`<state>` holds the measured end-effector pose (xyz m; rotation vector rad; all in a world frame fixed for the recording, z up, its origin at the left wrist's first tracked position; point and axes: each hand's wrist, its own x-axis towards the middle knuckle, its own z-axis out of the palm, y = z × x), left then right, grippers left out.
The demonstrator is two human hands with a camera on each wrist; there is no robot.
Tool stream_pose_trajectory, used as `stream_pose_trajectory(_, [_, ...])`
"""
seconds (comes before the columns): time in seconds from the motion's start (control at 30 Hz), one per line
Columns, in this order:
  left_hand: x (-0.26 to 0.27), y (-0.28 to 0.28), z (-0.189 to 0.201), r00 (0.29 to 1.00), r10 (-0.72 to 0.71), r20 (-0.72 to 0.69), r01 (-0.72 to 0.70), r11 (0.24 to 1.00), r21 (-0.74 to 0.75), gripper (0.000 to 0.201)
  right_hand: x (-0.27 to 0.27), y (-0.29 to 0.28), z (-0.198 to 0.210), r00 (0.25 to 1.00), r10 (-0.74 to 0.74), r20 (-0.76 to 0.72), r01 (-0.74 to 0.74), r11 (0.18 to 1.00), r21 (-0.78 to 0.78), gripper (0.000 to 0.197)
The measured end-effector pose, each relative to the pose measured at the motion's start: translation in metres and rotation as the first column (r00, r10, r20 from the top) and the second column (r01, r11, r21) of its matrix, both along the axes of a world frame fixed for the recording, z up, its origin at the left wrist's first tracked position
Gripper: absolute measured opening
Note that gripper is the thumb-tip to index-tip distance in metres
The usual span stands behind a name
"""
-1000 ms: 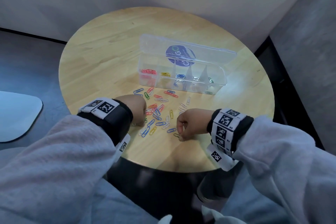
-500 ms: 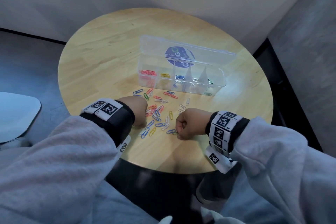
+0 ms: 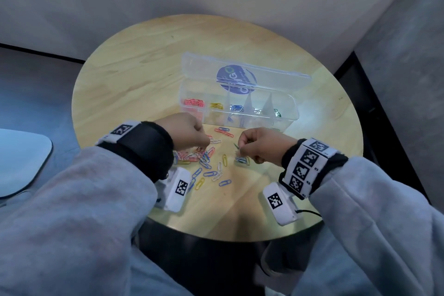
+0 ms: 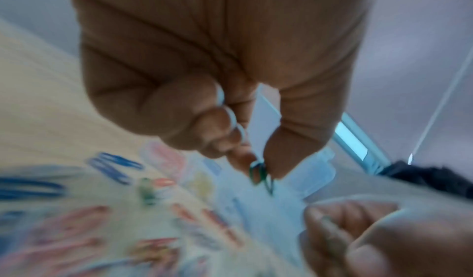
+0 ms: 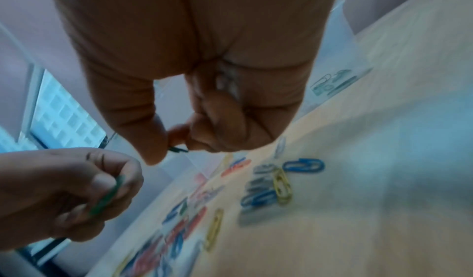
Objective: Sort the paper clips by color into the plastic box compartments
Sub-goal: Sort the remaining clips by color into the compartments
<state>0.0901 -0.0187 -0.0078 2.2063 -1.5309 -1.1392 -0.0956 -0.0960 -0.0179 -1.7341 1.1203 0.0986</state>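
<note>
A clear plastic box (image 3: 286,122) with its lid open stands at the table's middle; its compartments hold red, yellow, blue, silver and green clips from left to right. Loose paper clips (image 3: 209,168) of several colors lie in front of it. My left hand (image 3: 206,146) hovers above the pile's left part and pinches a green paper clip (image 4: 259,173) between thumb and fingertips. My right hand (image 3: 240,150) hovers to the right of the pile and pinches another green clip (image 5: 177,149). Both hands are a short way in front of the box.
The round wooden table (image 3: 134,84) stands against a pale wall. A light blue seat (image 3: 21,163) is at the left, beyond the table edge. Bare tabletop lies left of and behind the box. Blue and yellow clips (image 5: 281,182) lie under my right hand.
Both hands have risen off the clip pile and moved forward toward the box, each carrying a green clip between its fingertips.
</note>
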Motion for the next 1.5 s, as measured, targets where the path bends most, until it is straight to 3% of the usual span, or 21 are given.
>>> stream_pose_trajectory(0.07, [-0.005, -0.008, 0.009, 0.973, 0.082, -0.215, -0.082, 0.997, 0.007, 0.013, -0.002, -0.006, 0.001, 0.994, -0.071, 0.078, 0.066, 0.995, 0.071, 0.028])
stream_pose_trajectory(0.17, [-0.012, -0.023, 0.017, 0.858, 0.232, -0.458, -0.238, 0.97, 0.046, 0.021, -0.007, -0.015, 0.004, 0.971, -0.171, 0.166, 0.143, 0.975, 0.17, 0.028])
stream_pose_trajectory(0.27, [-0.02, -0.033, 0.019, 0.723, 0.367, -0.585, -0.383, 0.918, 0.101, 0.02, -0.017, -0.027, 0.007, 0.903, -0.321, 0.286, 0.227, 0.921, 0.316, 0.026])
stream_pose_trajectory(0.33, [-0.026, -0.037, 0.018, 0.673, 0.419, -0.609, -0.439, 0.89, 0.127, 0.018, -0.026, -0.035, 0.01, 0.845, -0.405, 0.349, 0.246, 0.874, 0.418, 0.025])
stream_pose_trajectory(0.53, [-0.057, -0.063, 0.029, 0.68, 0.413, -0.606, -0.443, 0.89, 0.109, 0.018, -0.049, -0.059, 0.019, 0.714, -0.568, 0.41, 0.3, 0.777, 0.553, 0.027])
stream_pose_trajectory(0.67, [-0.081, -0.089, 0.039, 0.686, 0.378, -0.622, -0.426, 0.901, 0.078, 0.019, -0.056, -0.075, 0.037, 0.686, -0.566, 0.457, 0.287, 0.788, 0.545, 0.026])
stream_pose_trajectory(0.83, [-0.1, -0.112, 0.042, 0.655, 0.373, -0.657, -0.437, 0.897, 0.074, 0.016, -0.063, -0.1, 0.046, 0.541, -0.688, 0.483, 0.386, 0.714, 0.584, 0.013])
stream_pose_trajectory(1.13, [-0.126, -0.142, 0.039, 0.623, 0.365, -0.692, -0.43, 0.899, 0.087, 0.007, -0.071, -0.117, 0.036, 0.506, -0.751, 0.425, 0.451, 0.65, 0.611, 0.015])
stream_pose_trajectory(1.33, [-0.127, -0.144, 0.036, 0.601, 0.375, -0.706, -0.437, 0.894, 0.102, 0.038, -0.073, -0.115, 0.037, 0.576, -0.72, 0.386, 0.423, 0.667, 0.613, 0.014])
stream_pose_trajectory(1.5, [-0.113, -0.124, 0.047, 0.658, 0.315, -0.684, -0.413, 0.911, 0.022, 0.025, -0.07, -0.105, 0.044, 0.658, -0.617, 0.431, 0.383, 0.767, 0.514, 0.015])
